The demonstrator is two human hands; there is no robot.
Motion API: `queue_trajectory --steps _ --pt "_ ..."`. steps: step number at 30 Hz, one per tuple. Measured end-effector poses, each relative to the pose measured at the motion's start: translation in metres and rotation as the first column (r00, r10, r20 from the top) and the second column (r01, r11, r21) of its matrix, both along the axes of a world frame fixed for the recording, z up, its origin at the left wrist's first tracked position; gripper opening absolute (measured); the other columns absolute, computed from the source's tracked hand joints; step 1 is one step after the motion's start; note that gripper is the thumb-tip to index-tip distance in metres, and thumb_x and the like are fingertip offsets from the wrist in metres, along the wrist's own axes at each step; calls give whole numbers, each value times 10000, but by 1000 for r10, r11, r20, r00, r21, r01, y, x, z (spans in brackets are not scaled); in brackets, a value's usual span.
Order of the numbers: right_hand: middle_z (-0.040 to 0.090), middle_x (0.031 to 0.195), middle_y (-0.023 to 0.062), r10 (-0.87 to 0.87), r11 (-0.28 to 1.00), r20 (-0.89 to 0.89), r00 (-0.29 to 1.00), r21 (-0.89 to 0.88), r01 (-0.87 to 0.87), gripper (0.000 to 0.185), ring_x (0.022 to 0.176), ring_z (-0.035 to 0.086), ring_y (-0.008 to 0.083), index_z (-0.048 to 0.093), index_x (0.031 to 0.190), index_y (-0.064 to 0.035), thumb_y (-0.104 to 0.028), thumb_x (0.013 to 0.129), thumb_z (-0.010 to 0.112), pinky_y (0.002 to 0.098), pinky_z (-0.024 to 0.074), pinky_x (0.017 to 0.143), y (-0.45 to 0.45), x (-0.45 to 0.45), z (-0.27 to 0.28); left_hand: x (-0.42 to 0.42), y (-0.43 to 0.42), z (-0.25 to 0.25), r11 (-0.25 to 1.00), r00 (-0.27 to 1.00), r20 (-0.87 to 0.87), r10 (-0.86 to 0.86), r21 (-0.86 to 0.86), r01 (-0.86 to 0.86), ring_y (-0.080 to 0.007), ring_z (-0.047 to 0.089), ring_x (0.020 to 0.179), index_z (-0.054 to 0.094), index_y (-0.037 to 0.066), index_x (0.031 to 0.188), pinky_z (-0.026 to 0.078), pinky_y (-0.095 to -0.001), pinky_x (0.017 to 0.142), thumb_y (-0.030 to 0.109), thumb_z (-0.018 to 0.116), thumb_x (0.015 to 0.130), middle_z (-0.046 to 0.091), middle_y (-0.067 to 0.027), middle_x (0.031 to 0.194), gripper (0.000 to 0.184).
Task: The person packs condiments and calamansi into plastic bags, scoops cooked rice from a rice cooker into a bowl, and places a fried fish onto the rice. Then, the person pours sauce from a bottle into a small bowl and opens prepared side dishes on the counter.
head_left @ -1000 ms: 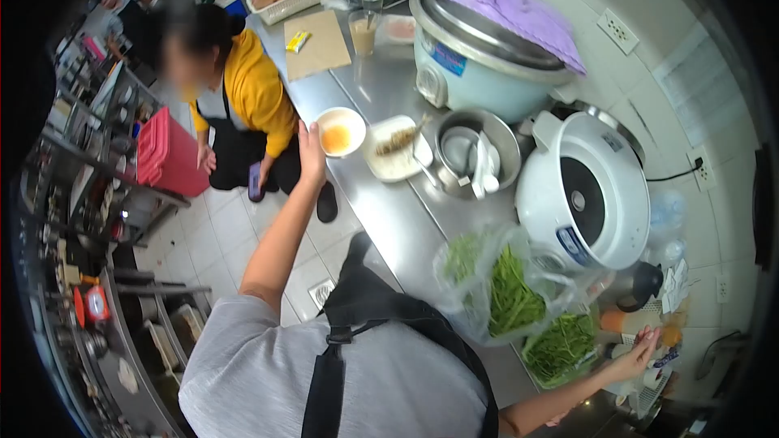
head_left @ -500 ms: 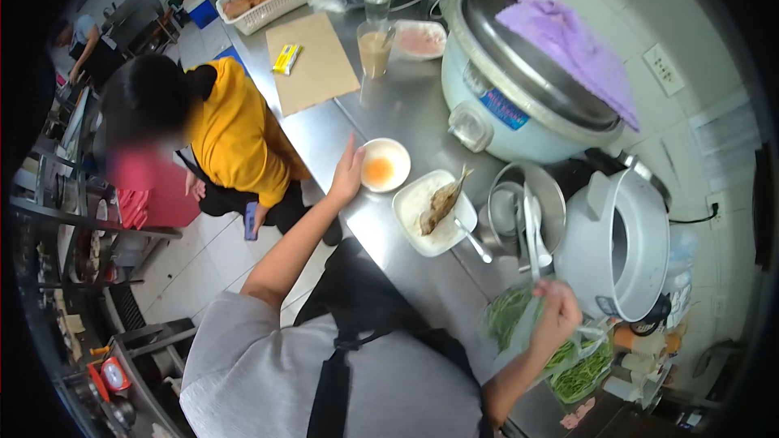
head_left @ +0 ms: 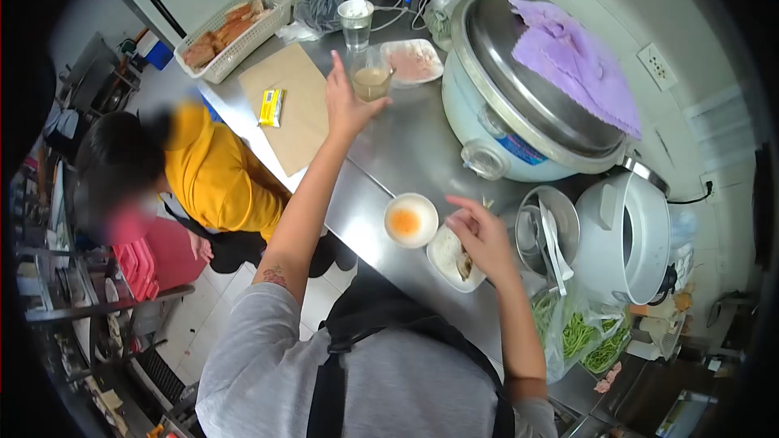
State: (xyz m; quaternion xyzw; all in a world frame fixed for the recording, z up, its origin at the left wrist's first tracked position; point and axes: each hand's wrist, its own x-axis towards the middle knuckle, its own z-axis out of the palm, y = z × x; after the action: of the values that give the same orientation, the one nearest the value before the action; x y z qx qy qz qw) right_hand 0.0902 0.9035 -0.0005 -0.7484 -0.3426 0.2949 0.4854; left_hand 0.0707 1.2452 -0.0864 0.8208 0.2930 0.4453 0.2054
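My left hand (head_left: 350, 105) is spread with fingers apart at the near side of a glass of milky brown drink (head_left: 372, 81); whether it touches the glass is unclear. Over the white dish (head_left: 445, 255) with the fish, my right hand (head_left: 484, 237) has its fingers apart and hides part of the fish (head_left: 465, 266). Just left of that dish sits a small white bowl (head_left: 411, 221) with orange liquid. A yellow packet (head_left: 272, 108) lies on brown cardboard (head_left: 300, 139).
A large cooker (head_left: 495, 126) with a purple cloth stands at the back right, beside a metal pot (head_left: 527, 253) and bagged greens (head_left: 578, 332). At the left crouches a person in a yellow top (head_left: 215, 178). A basket (head_left: 243, 45) holds meat.
My left hand has moved from the small bowl up to the glass. My right hand has come from near the greens to over the fish dish. The view has shifted.
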Motion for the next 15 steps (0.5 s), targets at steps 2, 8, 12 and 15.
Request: queue_trajectory --steps 2,8,12,15 --pt "667 873 47 39 999 61 997 14 -40 331 786 613 97 605 1220 -75 -135 896 644 247 491 741 62 28 -39 13 14 -8 978 991 9 -133 -163 133 -360 565 1068 20 24 1514 469 -400 905 234 906 535 553 -233 1170 1337" --pt "619 1128 103 -184 983 -569 801 -95 158 523 918 606 193 506 1316 -42 -406 943 552 318 515 789 210 99 -135 18 41 4 965 985 -57 -163 -219 147 -344 611 992 34 101 1529 508 -396 850 150 868 546 592 -198 1123 1290" --pt "595 1157 128 -315 948 -606 730 -168 270 629 930 604 225 448 1355 -41 -501 933 521 366 522 784 268 114 -142 18 66 6 970 994 -46 -100 -226 88 -354 596 989 52 102 1527 503 -416 846 148 866 531 585 -171 1097 1288" --pt "599 1079 110 -401 905 -669 625 -186 382 589 889 601 218 489 1285 -45 -514 930 519 382 523 769 307 128 -153 18 90 7 971 996 -54 -73 -233 58 -347 591 1010 50 104 1528 503 -414 851 139 868 531 580 -172 1120 1290"
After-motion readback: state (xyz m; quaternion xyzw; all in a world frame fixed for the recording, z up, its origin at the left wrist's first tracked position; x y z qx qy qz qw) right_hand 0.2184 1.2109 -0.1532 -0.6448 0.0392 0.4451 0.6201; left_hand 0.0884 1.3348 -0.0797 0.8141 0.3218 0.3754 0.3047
